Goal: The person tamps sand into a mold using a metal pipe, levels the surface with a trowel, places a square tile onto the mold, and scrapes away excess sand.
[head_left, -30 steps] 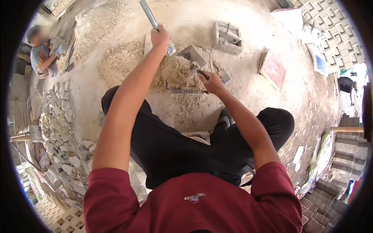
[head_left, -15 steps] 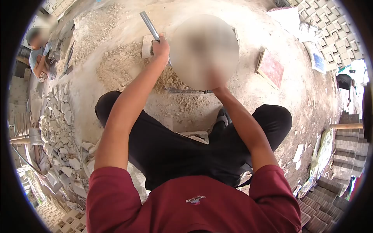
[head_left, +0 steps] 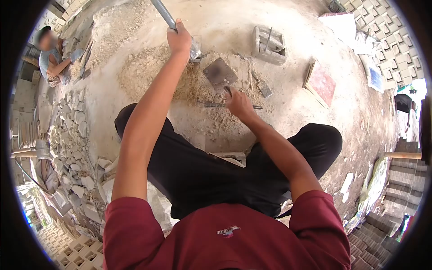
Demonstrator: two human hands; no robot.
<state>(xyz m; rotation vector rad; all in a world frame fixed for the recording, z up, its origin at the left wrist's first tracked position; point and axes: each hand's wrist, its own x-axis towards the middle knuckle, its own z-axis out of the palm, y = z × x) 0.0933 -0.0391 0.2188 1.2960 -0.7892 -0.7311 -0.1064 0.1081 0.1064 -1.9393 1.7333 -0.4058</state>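
Note:
My left hand (head_left: 180, 41) is closed around a grey metal pipe (head_left: 163, 13), which slants up and left out of view. Just right of that hand is a shiny grey piece (head_left: 195, 48); whether it joins the pipe I cannot tell. My right hand (head_left: 240, 104) grips the short dark handle of a square-bladed trowel (head_left: 220, 74). Its blade lies over the pale sandy material (head_left: 184, 87) on the ground. A thin metal bar (head_left: 211, 105) lies on the ground, passing beneath my right hand.
A grey block mould (head_left: 270, 45) with a rod across it stands ahead, near a small flat tool (head_left: 263, 88). To the right lies a reddish board (head_left: 321, 83). Stone rubble (head_left: 72, 139) lines the left, where another person (head_left: 51, 58) crouches. Stacked blocks (head_left: 387, 33) stand at far right.
My left hand and the pipe have moved up and left. A blurred patch that covered my right hand is gone, so the hand and trowel now show. The other person's arm has shifted.

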